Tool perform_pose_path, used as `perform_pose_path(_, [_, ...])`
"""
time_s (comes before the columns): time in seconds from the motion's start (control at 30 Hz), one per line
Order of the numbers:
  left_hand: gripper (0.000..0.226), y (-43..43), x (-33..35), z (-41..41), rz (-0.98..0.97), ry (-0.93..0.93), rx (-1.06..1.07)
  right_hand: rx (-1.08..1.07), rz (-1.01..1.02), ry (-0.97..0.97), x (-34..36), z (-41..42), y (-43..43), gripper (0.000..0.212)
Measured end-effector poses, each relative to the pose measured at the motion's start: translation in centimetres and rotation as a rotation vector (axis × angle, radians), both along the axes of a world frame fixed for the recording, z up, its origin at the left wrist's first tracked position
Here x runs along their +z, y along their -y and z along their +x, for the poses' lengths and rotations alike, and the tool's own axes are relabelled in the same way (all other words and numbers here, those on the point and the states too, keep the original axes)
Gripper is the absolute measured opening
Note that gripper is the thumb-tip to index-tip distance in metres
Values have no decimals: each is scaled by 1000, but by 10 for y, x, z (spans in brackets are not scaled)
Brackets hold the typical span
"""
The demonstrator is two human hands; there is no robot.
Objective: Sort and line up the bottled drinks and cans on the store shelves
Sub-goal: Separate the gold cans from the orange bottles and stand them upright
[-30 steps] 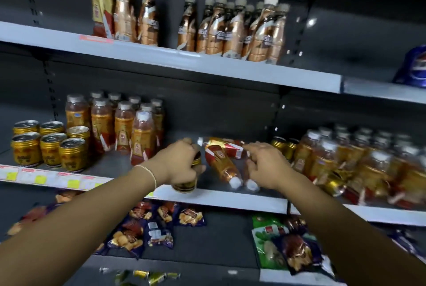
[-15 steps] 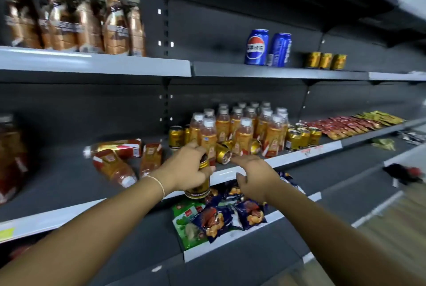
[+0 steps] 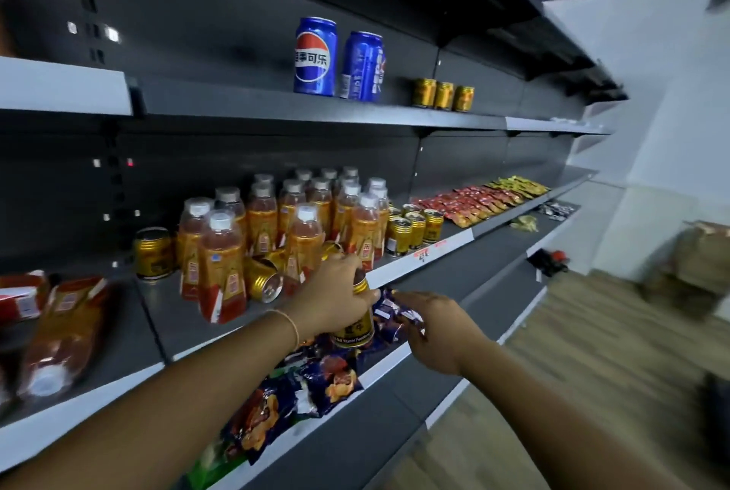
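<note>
My left hand grips a gold can from above, holding it in front of the middle shelf's edge. My right hand hovers just right of it, fingers apart and empty. On the middle shelf stands a cluster of orange bottles with white caps. A gold can lies on its side among them. One upright gold can stands to their left, several more gold cans to their right. Orange bottles lie flat at the far left.
The upper shelf holds two blue cola cans and three small gold cans. Red and yellow snack packets fill the middle shelf's right part. Snack bags lie on the lower shelf. Wooden floor and a cardboard box are at the right.
The view has swung right along the shelves. My left hand has carried the gold can rightward with it, and my right hand has followed, still empty.
</note>
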State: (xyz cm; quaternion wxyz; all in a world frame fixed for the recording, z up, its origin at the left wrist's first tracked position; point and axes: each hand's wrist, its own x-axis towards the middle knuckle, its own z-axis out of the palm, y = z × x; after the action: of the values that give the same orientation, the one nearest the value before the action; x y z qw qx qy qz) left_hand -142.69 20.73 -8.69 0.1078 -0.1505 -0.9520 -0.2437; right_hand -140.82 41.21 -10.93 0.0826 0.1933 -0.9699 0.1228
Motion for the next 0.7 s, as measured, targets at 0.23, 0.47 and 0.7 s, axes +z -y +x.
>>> perform_pose_path(0.23, [76, -48, 5, -81, 121, 0, -88, -11, -106, 30, 5, -66, -30, 56])
perform_pose_path(0.47, [87, -73, 10, -146, 195, -33, -150, -27, -240, 55, 5, -131, -51, 58])
perform_pose_path(0.7, [89, -92, 1, -184, 232, -11, -158, -42, -459, 109, -5, -173, -63, 44])
